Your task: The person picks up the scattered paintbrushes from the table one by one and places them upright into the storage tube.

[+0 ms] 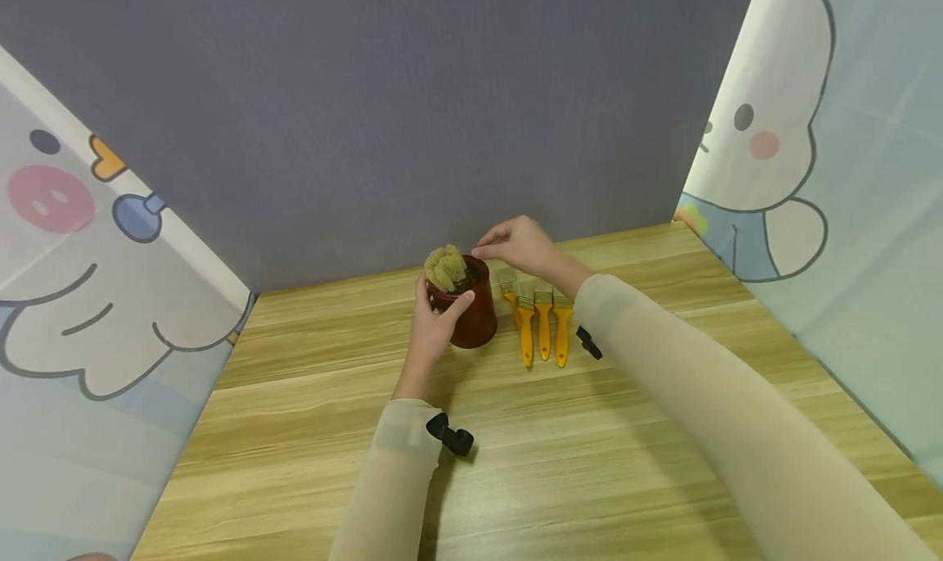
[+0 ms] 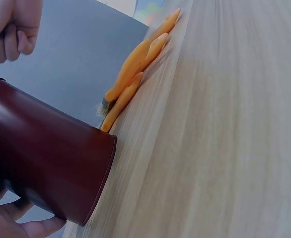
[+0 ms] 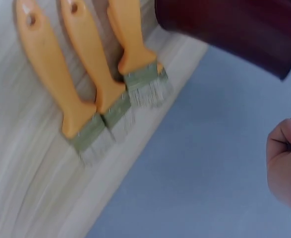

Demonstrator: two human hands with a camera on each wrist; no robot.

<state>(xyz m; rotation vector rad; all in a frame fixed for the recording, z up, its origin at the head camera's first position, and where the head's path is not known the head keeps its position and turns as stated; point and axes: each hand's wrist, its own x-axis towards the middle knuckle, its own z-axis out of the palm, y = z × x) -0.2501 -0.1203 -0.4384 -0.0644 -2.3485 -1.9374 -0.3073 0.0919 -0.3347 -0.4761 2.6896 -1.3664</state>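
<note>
A dark red cylindrical cup [image 1: 475, 319] stands on the table near its back edge. Around its left side curl the fingers and thumb of my left hand [image 1: 433, 323], which grips it. A pale yellowish clump like bristles [image 1: 445, 268] rises from the cup's mouth. My right hand [image 1: 521, 246] is over the far right of the rim, its fingertips right at the edge. In the left wrist view one of its fingers points down to the rim while the others are curled; I cannot tell whether it pinches the rim.
Several flat paintbrushes [image 1: 543, 319] with orange-yellow handles lie side by side right of the cup, bristles toward the back. A grey panel [image 1: 412, 119] rises behind the wooden table [image 1: 309, 463]. Cartoon-printed sheets [image 1: 847, 315] stand at both sides.
</note>
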